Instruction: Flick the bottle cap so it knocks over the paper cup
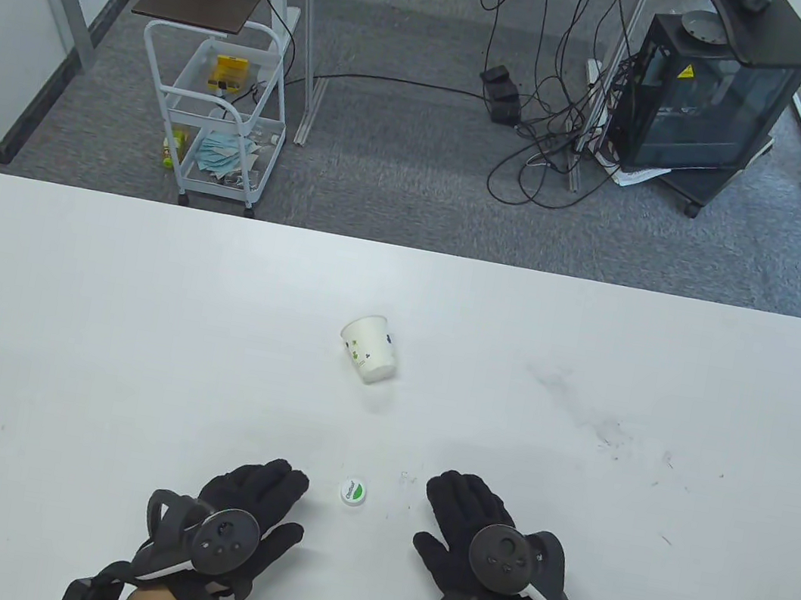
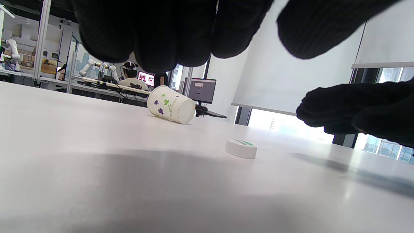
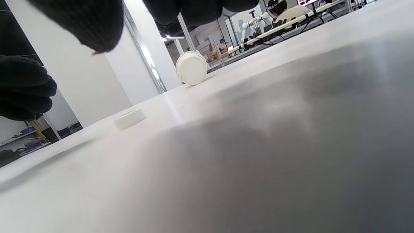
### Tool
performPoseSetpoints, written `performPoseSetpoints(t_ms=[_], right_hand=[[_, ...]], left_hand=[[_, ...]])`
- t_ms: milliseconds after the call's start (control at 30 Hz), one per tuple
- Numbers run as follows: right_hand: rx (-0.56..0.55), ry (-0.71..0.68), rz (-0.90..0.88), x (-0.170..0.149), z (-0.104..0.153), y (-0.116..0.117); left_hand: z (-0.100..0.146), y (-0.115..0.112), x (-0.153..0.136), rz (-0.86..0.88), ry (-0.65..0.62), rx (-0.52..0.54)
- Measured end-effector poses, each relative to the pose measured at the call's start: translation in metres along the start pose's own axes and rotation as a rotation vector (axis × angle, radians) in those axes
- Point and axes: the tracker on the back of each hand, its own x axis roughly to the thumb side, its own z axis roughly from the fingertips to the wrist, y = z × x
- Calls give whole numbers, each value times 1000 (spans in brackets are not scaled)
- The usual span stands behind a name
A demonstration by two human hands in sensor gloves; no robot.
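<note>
A white paper cup with green and purple prints lies on its side in the middle of the white table. It also shows in the left wrist view and the right wrist view. A white bottle cap with a green mark lies flat near the front edge, between my hands; it shows in the left wrist view and the right wrist view too. My left hand lies flat and empty left of the cap. My right hand lies flat and empty right of it.
Dark scuff marks are on the table at the right. Beyond the far edge stand a white wire cart, loose cables and a black cabinet on the carpet.
</note>
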Motion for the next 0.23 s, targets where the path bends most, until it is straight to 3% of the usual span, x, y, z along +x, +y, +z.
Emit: performPoseSetpoints(t_ms=[233], right_hand=[[15, 12, -21, 0, 0, 0]], left_hand=[[0, 1, -1, 4, 4, 0]])
